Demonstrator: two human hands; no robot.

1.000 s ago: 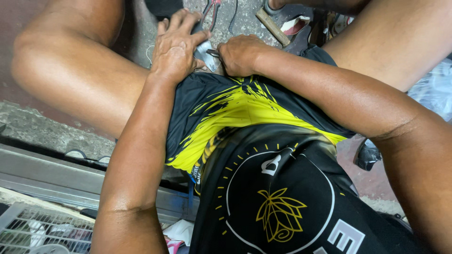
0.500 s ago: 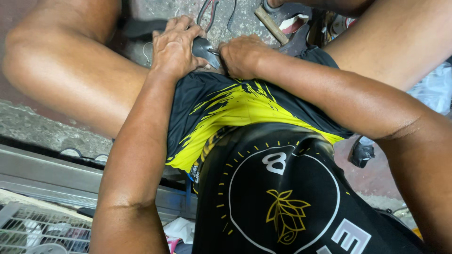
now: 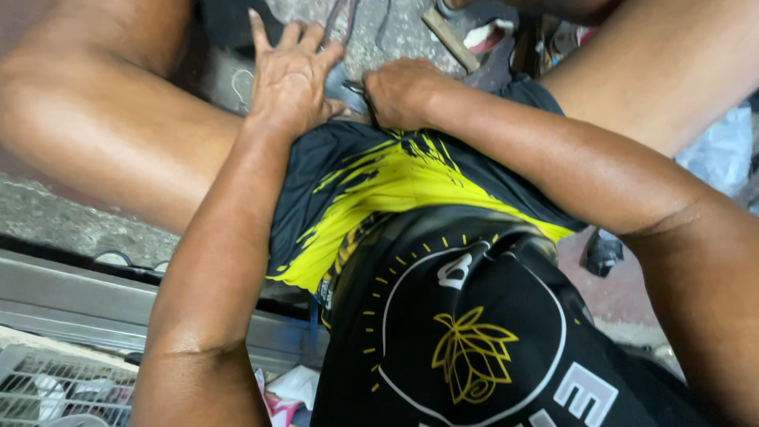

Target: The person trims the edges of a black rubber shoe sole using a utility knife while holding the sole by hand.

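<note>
I look down at my lap, with black and yellow shorts (image 3: 395,178) and a black printed shirt (image 3: 474,348). My left hand (image 3: 288,75) lies flat with fingers spread, pressing down on a dark grey object (image 3: 338,79) on the ground between my knees. My right hand (image 3: 402,93) is clenched right beside it, and a small metal tool tip (image 3: 353,85) pokes out of the fist toward the left hand. Both hands hide most of the grey object.
A wooden-handled tool (image 3: 449,38) and thin wires (image 3: 348,16) lie on the concrete beyond the hands. A metal rail (image 3: 79,292) and a wire mesh basket (image 3: 47,387) are at lower left. A black object (image 3: 601,253) and a plastic bag (image 3: 723,150) lie on the right.
My left hand's fingers have spread wider and flattened over the grey object. The right fist has stayed in place beside it.
</note>
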